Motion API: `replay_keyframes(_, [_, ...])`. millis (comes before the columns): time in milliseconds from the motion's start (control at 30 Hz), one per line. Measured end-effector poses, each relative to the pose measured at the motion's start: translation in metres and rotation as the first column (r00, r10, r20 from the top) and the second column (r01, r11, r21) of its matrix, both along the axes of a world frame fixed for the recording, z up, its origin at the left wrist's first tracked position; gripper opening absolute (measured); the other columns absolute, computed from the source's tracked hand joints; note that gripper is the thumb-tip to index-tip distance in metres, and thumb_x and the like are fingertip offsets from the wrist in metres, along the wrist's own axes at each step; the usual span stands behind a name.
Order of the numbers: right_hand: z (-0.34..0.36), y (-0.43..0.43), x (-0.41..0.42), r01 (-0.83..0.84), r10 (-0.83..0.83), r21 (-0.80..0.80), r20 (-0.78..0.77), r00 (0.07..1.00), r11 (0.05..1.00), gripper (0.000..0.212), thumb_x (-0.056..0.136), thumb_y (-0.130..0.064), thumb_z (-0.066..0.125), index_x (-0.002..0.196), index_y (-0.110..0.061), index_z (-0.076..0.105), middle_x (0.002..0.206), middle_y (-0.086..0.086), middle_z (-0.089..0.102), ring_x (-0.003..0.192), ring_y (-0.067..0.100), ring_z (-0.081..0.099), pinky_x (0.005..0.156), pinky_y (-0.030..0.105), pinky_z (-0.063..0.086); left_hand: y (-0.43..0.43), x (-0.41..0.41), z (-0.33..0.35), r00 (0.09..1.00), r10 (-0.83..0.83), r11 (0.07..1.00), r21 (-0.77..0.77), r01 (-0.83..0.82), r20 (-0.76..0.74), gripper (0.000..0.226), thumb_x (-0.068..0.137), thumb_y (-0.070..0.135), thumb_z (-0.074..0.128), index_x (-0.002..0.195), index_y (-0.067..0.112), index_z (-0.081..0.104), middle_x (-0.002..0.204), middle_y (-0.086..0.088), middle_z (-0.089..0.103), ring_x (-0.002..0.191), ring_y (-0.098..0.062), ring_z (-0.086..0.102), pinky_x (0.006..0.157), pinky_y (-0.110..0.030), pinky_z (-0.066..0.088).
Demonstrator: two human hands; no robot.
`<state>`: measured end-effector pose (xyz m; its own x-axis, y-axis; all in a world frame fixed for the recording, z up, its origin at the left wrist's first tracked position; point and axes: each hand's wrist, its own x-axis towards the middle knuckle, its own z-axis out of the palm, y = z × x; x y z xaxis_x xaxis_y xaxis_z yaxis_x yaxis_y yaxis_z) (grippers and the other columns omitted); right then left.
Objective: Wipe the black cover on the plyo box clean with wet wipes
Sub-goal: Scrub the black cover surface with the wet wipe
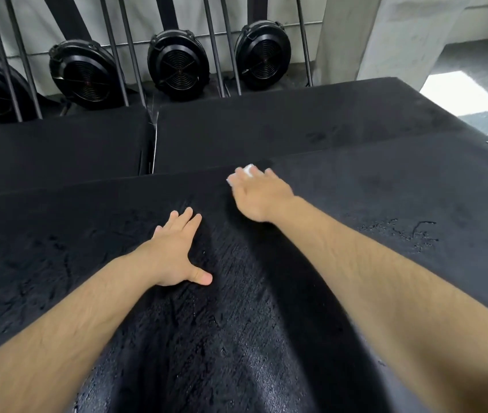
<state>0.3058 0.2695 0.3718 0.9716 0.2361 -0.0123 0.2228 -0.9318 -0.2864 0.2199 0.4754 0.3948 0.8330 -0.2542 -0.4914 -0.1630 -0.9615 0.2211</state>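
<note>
One black cover fills the whole near half of the view, from the lower edge up to a straight far edge. Behind it lie two further black pads, one on the left and one on the right, with a narrow gap between them. One concrete pillar stands at the far right. Four round black fan housings stand in a row along the back wall, among slanted metal rails. Two bare forearms reach in from the lower corners, ending in two hands, and one white wet wipe is in view.

Both hands rest on the cover. The left hand lies palm down near the cover's middle, fingers straight and close together, thumb out to the side, holding nothing. The right hand is further out, at the cover's far edge and well apart from the left. Its fingers are spread over the wipe and press it onto the cover. The hand is blurred, and only small white bits of the wipe show at the fingertips.

The cover is matte black with a fine grain. Wet streaks cross it around the left hand, a glossy wet sheen lies between the forearms, and beads of water sit to the right of the right forearm.
</note>
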Motion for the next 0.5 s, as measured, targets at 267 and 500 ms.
replay_keyframes(267, [-0.012,-0.006,-0.024,-0.107,0.113,-0.166,0.029,0.993,0.980,0.045,0.105,-0.033,0.018,0.143,-0.021,0.037,0.155,-0.001,0.032,0.144,0.023,0.022,0.118,0.047,0.020,-0.004,-0.003,0.003,1.000,-0.003,0.999,0.043,0.003,0.004,0.125,0.079,0.049,0.079,0.158,0.023,-0.015,0.162,0.008,-0.029,0.149,-0.017,-0.026,0.124,-0.043,-0.005])
replay_keyframes(500, [-0.012,0.035,-0.057,-0.117,0.130,-0.180,0.058,0.990,0.977,0.045,0.101,-0.036,0.024,0.132,-0.015,0.049,0.138,0.003,0.046,0.133,0.031,0.034,0.110,0.045,0.032,-0.006,-0.010,0.004,0.994,-0.034,0.991,0.130,0.021,0.100,0.120,0.079,0.059,0.075,0.160,0.024,-0.007,0.165,0.009,-0.018,0.151,-0.016,-0.019,0.124,-0.042,0.016])
